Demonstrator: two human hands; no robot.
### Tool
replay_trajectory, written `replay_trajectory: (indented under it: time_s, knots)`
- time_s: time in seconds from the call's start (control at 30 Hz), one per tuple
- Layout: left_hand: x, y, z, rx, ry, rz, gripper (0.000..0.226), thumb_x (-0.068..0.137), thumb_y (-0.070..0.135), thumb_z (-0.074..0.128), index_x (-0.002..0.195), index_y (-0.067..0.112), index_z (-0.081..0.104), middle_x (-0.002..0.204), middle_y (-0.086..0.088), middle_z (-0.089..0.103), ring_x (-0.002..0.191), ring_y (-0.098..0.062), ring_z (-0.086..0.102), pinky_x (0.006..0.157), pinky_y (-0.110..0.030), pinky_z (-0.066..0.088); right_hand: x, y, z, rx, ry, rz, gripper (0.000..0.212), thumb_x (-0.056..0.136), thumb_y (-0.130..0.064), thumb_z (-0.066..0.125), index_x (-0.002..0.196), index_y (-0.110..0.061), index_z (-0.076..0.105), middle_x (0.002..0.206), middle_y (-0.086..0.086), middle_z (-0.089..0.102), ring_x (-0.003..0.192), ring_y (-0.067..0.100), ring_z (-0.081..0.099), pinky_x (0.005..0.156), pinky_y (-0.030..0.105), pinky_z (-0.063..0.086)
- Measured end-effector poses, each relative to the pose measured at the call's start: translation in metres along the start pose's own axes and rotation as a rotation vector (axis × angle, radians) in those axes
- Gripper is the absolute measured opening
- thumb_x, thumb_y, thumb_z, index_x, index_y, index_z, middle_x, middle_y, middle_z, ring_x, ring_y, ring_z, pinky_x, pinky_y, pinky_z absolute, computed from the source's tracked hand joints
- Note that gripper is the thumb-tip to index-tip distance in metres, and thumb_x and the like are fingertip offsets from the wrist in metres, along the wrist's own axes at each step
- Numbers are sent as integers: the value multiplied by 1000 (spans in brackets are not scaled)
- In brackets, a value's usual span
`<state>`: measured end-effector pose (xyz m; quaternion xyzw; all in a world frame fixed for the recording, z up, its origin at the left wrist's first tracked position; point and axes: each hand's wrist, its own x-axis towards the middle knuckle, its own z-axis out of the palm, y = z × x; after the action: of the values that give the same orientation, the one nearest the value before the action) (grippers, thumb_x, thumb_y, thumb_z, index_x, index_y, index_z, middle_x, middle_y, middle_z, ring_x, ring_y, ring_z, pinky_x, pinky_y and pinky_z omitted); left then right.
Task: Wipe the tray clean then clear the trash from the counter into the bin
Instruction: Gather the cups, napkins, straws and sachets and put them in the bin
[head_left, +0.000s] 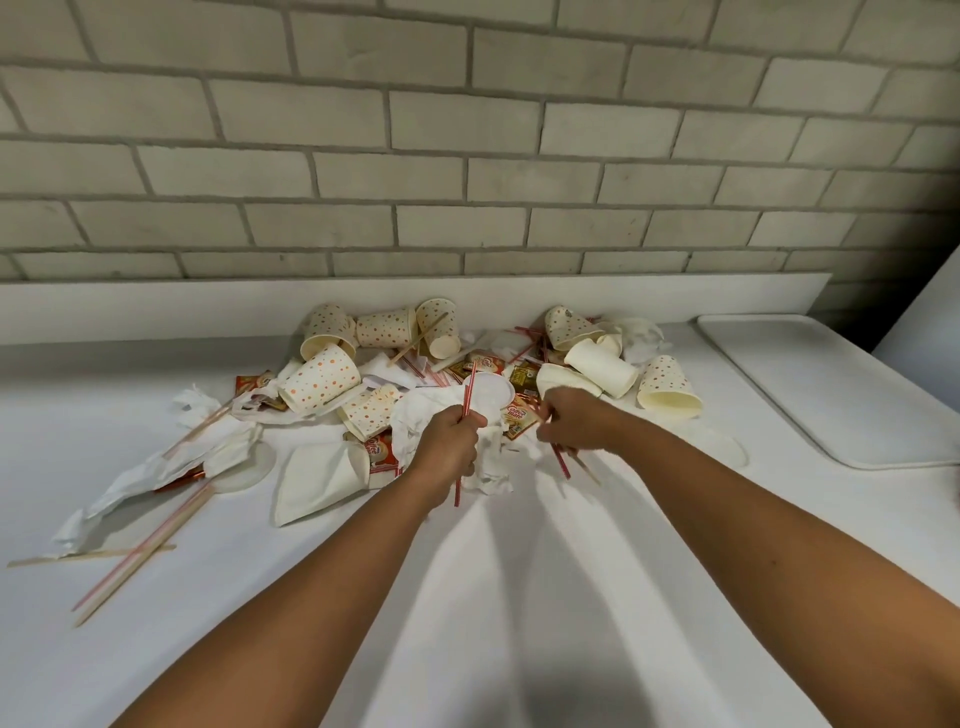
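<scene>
Both arms reach into the heap of trash (384, 374) spread over the white surface (519, 597) below a brick wall. The left grip (451, 441) is curled round a red-striped straw (470, 384), held upright in the fist with its ends sticking out above and below. Held so, it can likely be carried while the fingers gather more.

The right grip (571, 421) pinches a small bunch of red straws (562, 462) whose ends hang below the hand. A wooden stirrer may be among them, though blur makes that hard to tell.

Dotted paper cups (322, 384), plain cups (602, 369), crumpled napkins (431, 415), creamer sachets (517, 418) and a flat lid (491, 389) lie tumbled around and behind the hands. Loose straws and stirrers (140, 556) lie at the heap's left edge.

The tray (810, 384) sits flat at the right, apart from the heap, and looks bare. So the wiping seems done and the clearing is the step in hand. No bin shows.
</scene>
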<state>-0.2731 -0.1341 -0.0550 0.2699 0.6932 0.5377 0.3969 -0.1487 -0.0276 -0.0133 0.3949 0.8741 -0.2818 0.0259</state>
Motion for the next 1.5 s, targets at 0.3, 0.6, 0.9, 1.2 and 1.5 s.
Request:
replay_trajectory:
  time_s: [0.3,0.6,0.9,1.2,1.5]
  knots:
    - [-2,25,-12,-263,-54,56,30,97,39,42,82,17,55,57,4,41,46,-7,32,46,-19,28,13,-70,10,105,109,-390,16,83,-5,58,76,-14,47,65,-3,48,56,7,45,52,20,37]
    - [13,22,-71,-325,237,40,32,99,16,32,70,14,45,61,1,39,46,-10,31,38,-19,27,60,-81,22,108,256,-329,28,90,-19,60,115,-6,61,97,7,55,87,17,54,75,27,43]
    - [19,19,-98,-294,314,40,33,101,21,32,71,15,46,61,1,38,49,-11,31,45,-23,28,90,-71,51,-317,148,-223,38,93,-31,54,126,-12,56,134,10,49,128,28,39,102,40,33]
    - [28,18,-94,-324,289,37,34,101,22,32,72,15,46,61,2,38,47,-9,33,40,-18,30,77,-98,-7,599,364,-421,33,81,17,42,85,-13,54,74,-2,53,59,10,46,49,22,38]
    - [26,19,-94,-314,268,56,33,101,22,33,73,14,47,63,1,38,49,-10,32,45,-22,28,58,-68,8,237,-107,-262,19,77,-29,57,67,-13,55,67,-1,50,64,15,46,62,28,32]
